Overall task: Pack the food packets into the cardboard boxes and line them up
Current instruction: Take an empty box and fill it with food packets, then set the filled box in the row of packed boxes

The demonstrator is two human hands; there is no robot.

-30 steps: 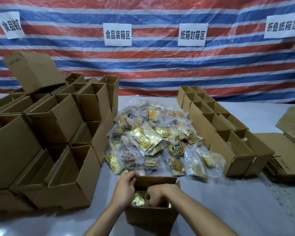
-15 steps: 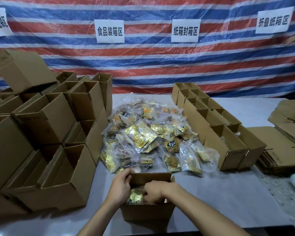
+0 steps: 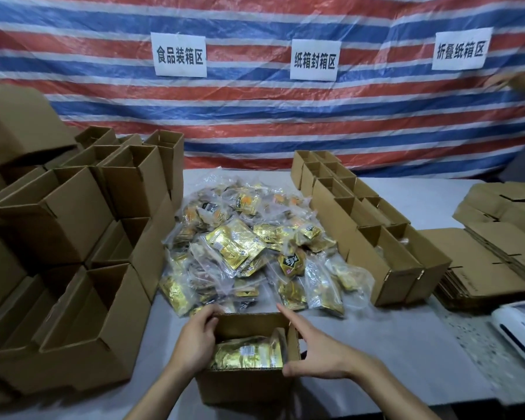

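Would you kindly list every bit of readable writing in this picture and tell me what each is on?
"食品装箱区": left white sign on the striped tarp.
"纸箱封箱区": middle white sign, same tarp.
"折叠纸箱区": right white sign, same tarp.
Print on the food packets: too small and blurred to read.
No print shows on the nearest cardboard box.

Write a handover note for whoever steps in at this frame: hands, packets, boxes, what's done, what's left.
Left grip holds the far-left rim of the open box in front. Right grip rests on the box's right wall, index finger straight.
Gold packets lie inside that box; the loose pile sits behind it.
Done: this box looks loaded; a row of boxes stands to the right, contents unclear.
Left: set this box in the row, then fill the empty boxes stacked on the left.
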